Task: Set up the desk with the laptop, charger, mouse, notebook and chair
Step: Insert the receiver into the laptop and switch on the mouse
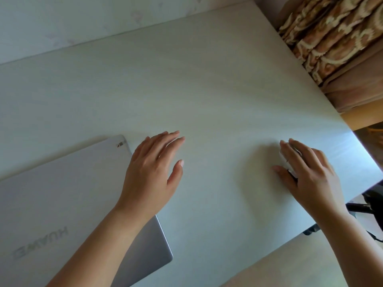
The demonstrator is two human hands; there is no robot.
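Observation:
A closed silver laptop lies flat on the white desk at the lower left, its logo facing me. My left hand hovers open over the laptop's right edge, fingers spread, holding nothing. Near the desk's right edge my right hand rests on top of a small white mouse, fingers draped over it. Only a sliver of the mouse shows under the fingers. No charger or notebook is in view.
A pale wall runs along the desk's far edge. A patterned brown curtain hangs past the right edge. Black chair parts show below the desk's right corner. The floor appears at the bottom.

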